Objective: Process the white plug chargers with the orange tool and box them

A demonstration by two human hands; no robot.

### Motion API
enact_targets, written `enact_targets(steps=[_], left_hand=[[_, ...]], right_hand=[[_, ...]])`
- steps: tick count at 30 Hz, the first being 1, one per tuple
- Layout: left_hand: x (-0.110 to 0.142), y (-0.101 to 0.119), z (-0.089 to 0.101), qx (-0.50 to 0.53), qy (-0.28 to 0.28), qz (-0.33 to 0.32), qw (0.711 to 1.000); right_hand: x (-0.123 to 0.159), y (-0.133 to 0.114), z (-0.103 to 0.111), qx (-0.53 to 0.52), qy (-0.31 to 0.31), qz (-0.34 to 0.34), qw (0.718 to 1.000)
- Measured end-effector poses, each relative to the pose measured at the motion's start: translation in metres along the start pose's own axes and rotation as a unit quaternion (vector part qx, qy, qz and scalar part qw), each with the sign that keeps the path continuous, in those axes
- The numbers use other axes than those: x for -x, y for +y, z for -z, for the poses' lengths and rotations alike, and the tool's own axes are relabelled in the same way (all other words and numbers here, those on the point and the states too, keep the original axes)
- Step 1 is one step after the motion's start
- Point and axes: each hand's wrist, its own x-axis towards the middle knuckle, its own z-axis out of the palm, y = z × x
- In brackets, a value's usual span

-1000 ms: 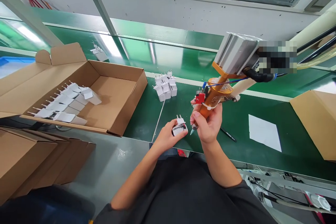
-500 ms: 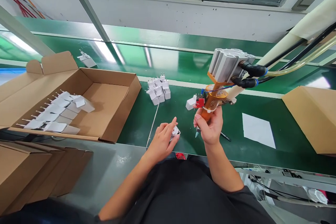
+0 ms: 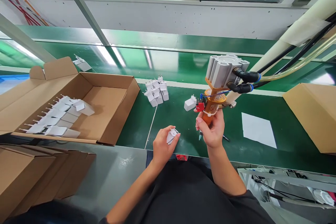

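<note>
My left hand (image 3: 162,143) is closed round a small white plug adapter (image 3: 172,135) just above the near edge of the green belt (image 3: 178,119). My right hand (image 3: 211,129) grips the orange barrel of a dispensing tool (image 3: 212,103) with a silver cylinder on top and hoses running off to the right; its tip points down beside the adapter. One loose white adapter (image 3: 190,103) lies on the belt just left of the tool. A cluster of several white adapters (image 3: 156,91) stands further back on the belt.
An open cardboard box (image 3: 105,98) at the left holds a row of white adapters (image 3: 56,117). Flat cartons (image 3: 34,171) lie at the lower left. A white sheet of paper (image 3: 258,129), a black pen (image 3: 225,138) and another carton (image 3: 312,115) sit at the right.
My left hand has drawn back toward me with the adapter and turned it, prongs no longer up. A loose adapter now lies on the belt left of the tool. The tool has shifted slightly.
</note>
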Motion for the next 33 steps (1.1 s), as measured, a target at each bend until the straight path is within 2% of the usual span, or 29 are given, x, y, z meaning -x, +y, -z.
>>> enact_targets(steps=[3, 6, 9, 11, 13, 16, 21, 24, 28, 30, 33], left_hand=[[-0.001, 0.002, -0.004, -0.039, 0.020, -0.002, 0.999], [0.002, 0.002, -0.004, -0.143, 0.021, -0.027, 0.989], [0.005, -0.001, 0.004, -0.222, -0.038, -0.033, 0.974], [0.001, -0.002, 0.008, -0.226, -0.081, -0.049, 0.970], [-0.013, -0.001, 0.008, -0.214, -0.101, -0.085, 0.968], [-0.048, 0.010, -0.009, -0.213, -0.106, -0.155, 0.959], [-0.102, 0.032, -0.058, -0.189, -0.126, -0.243, 0.943], [-0.116, 0.030, -0.077, -0.166, -0.111, -0.223, 0.954], [-0.134, 0.018, -0.085, -0.167, -0.157, -0.140, 0.963], [-0.154, 0.015, -0.088, -0.175, -0.168, -0.115, 0.963], [-0.204, 0.012, -0.096, -0.189, -0.137, -0.080, 0.969]], right_hand=[[0.001, -0.002, 0.005, 0.009, 0.004, 0.000, 1.000], [0.003, -0.002, 0.010, 0.012, 0.005, 0.002, 1.000], [0.005, -0.001, 0.016, 0.012, 0.002, -0.010, 1.000], [0.007, 0.000, 0.020, 0.013, -0.001, -0.017, 1.000], [0.008, 0.000, 0.026, 0.016, -0.003, -0.021, 1.000], [0.008, 0.000, 0.035, 0.022, 0.002, -0.027, 0.999], [0.011, 0.000, 0.046, 0.020, 0.012, -0.033, 0.999], [0.013, 0.002, 0.051, 0.024, 0.012, -0.047, 0.999], [0.016, 0.003, 0.055, 0.041, 0.008, -0.053, 0.998], [0.016, 0.004, 0.055, 0.037, 0.002, -0.049, 0.998], [0.015, 0.005, 0.056, 0.030, -0.004, -0.041, 0.999]])
